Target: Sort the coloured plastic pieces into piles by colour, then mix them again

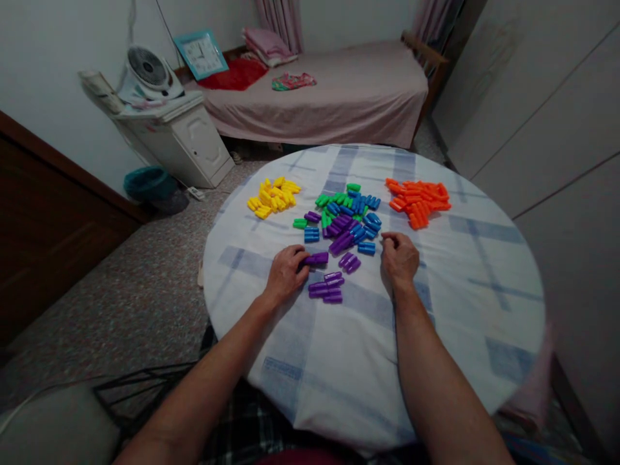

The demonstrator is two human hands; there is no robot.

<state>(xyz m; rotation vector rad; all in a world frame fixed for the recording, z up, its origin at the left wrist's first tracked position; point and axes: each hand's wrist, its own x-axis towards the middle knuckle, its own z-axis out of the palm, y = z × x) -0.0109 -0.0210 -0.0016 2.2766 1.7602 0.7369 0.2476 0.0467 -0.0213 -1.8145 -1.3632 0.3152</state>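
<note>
My left hand [289, 271] is closed on a purple plastic piece [317, 258], a short ribbed block of joined tubes, at the left of the mixed pile. Just below it lies a small group of purple pieces [327, 289], with another purple cluster [349, 262] to the right. My right hand [400, 257] rests on the table with curled fingers, beside a blue piece [367, 248]; nothing shows in it. Ahead of both hands is a mixed pile of purple, blue [372, 221] and green pieces [330, 199].
A heap of yellow pieces [274, 197] lies at the far left of the round table, and orange pieces [419, 200] at the far right. A checked cloth [349, 361] covers the table. Beyond are a bed [349, 97], a white cabinet [203, 145] and a bin [152, 187].
</note>
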